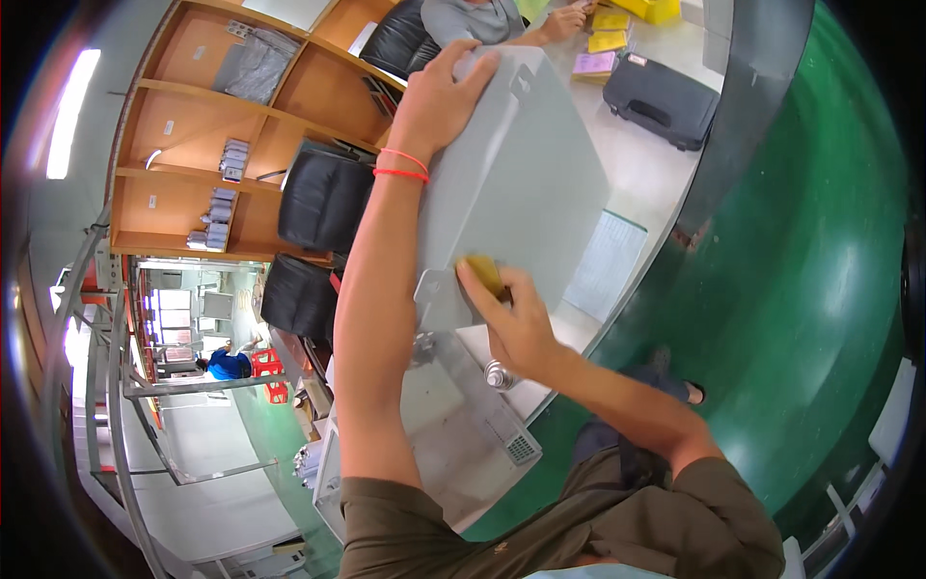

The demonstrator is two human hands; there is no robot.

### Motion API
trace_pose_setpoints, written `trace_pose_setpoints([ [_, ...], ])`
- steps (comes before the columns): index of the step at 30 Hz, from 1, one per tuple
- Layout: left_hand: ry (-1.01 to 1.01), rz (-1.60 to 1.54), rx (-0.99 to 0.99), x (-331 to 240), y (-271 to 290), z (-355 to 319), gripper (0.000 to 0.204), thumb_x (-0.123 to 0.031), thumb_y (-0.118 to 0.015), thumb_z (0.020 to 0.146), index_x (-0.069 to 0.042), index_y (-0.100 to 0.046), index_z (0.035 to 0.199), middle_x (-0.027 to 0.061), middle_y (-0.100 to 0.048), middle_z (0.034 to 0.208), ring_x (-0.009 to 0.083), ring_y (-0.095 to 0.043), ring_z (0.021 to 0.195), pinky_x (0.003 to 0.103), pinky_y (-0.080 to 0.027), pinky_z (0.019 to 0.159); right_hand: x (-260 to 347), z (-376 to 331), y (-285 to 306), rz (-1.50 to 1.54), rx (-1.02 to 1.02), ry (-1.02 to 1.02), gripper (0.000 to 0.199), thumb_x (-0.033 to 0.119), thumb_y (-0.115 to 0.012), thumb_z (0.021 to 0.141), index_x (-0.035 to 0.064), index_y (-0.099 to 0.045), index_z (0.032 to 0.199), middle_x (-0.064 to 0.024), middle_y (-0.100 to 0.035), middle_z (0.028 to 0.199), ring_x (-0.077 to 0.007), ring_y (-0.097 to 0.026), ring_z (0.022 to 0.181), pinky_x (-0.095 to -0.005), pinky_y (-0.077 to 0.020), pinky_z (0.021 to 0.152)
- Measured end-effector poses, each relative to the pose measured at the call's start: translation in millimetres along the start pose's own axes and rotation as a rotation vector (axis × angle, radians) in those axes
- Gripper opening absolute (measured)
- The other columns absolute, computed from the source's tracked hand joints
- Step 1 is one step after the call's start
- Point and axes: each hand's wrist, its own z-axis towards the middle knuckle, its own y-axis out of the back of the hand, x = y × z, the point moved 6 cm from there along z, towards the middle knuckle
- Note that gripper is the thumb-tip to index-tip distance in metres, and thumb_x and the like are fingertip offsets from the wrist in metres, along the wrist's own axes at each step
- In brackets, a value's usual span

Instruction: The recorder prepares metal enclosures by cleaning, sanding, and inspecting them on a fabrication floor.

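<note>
Left hand [439, 104] at upper centre: arm long and nearly straight, fingers spread over the upper end of a large, pale-grey, metal-looking box [526, 174]; could not tell how firmly they gripped. Box lay mid-frame over the white table [633, 166], long axis roughly top to bottom. Right hand [518, 326], elbow bent out lower right, pinched a small, yellow, soft-looking pad [485, 274] at its upper left, against the box's lower part. Right hand nearer that end.

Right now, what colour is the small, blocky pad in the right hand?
Mustard yellow: the small, blocky pad shows best in the head view.
</note>
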Motion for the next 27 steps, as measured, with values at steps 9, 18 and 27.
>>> trace_pose_setpoints([
  [9,0.017,0.012,-0.006,4,0,2,0.055,-0.054,-0.058,0.098,-0.014,-0.064,0.136,0.0205,-0.074,0.109,0.0325,-0.071,0.102,0.038,-0.053,0.094,1,2,4,-0.023,0.019,0.013,0.075,-0.014,-0.060,0.077,0.0066,-0.057,0.149,-0.0174,-0.053,0.116,-0.0309,-0.054,0.095,-0.0370,-0.0517,0.079],
  [18,0.013,-0.041,0.008,1,0,2,0.060,-0.059,-0.058,0.096,-0.014,-0.064,0.136,0.0297,-0.072,0.114,0.0448,-0.069,0.112,0.045,-0.053,0.100,1,2,5,0.017,0.040,-0.034,0.075,-0.015,-0.059,0.078,0.0075,-0.056,0.149,-0.0165,-0.052,0.116,-0.0318,-0.055,0.098,-0.0391,-0.0522,0.083],
  [27,0.036,0.013,0.010,2,0,4,0.054,-0.053,-0.057,0.100,-0.014,-0.064,0.137,0.0207,-0.074,0.115,0.0326,-0.071,0.106,0.039,-0.052,0.097,0,-6,2,0.010,0.027,-0.051,0.073,-0.014,-0.059,0.080,0.0090,-0.058,0.149,-0.0177,-0.053,0.115,-0.0315,-0.055,0.095,-0.0370,-0.0530,0.081],
])
